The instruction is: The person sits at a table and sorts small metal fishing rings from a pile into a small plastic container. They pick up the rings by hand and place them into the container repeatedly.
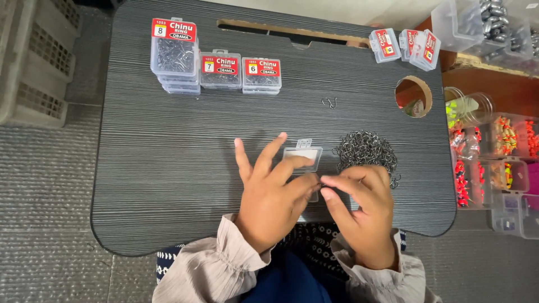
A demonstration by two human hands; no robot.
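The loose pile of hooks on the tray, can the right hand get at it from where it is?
Probably yes: the right hand sits at the near edge of the hook pile, and nothing lies between them on the dark tray.

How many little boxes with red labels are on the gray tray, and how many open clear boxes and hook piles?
Stacks of flat boxes with red labels: 3
Small red-labelled boxes by the top right edge: 3
Open clear box by the left hand: 1
Pile of hooks: 1
Total: 8
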